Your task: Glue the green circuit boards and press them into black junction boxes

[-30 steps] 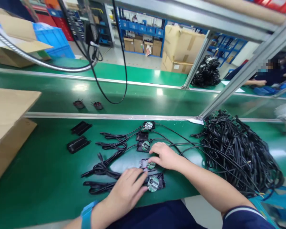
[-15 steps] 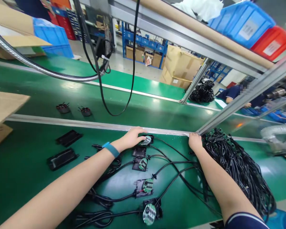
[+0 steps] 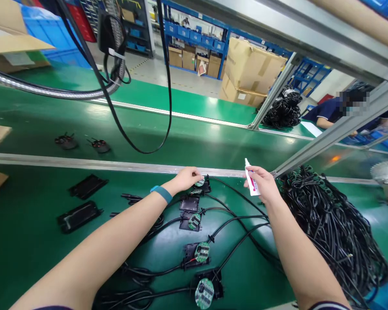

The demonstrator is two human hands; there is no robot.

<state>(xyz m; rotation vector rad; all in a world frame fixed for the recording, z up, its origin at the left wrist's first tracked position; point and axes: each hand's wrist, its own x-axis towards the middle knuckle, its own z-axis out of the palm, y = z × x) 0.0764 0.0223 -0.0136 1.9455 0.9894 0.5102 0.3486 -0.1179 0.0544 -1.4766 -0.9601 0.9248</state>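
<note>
My left hand [image 3: 188, 177] pinches the edge of a round green circuit board [image 3: 199, 183] at the far end of a row of opened black housings. Raised above the bench, my right hand [image 3: 261, 181] grips a white glue tube [image 3: 252, 184] with its narrow nozzle pointing up. Nearer to me lie more round boards: one on a black housing [image 3: 194, 221], another [image 3: 202, 252] with a red wire beside it, and a large one [image 3: 204, 293] at the front. Black cables run from the housings to both sides.
A large heap of black cables [image 3: 330, 228] lies on the right. Two black covers [image 3: 79, 216] and two small dark coil-like parts [image 3: 100, 145] are at the left. A black cable loop [image 3: 148, 151] hangs overhead; a metal post [image 3: 336, 125] slants on the right. A co-worker [image 3: 330, 110] sits beyond.
My right hand has come up from beside the post, now with the white tube in it. My left hand has closed its fingers on the far board's edge. The view has shifted slightly.
</note>
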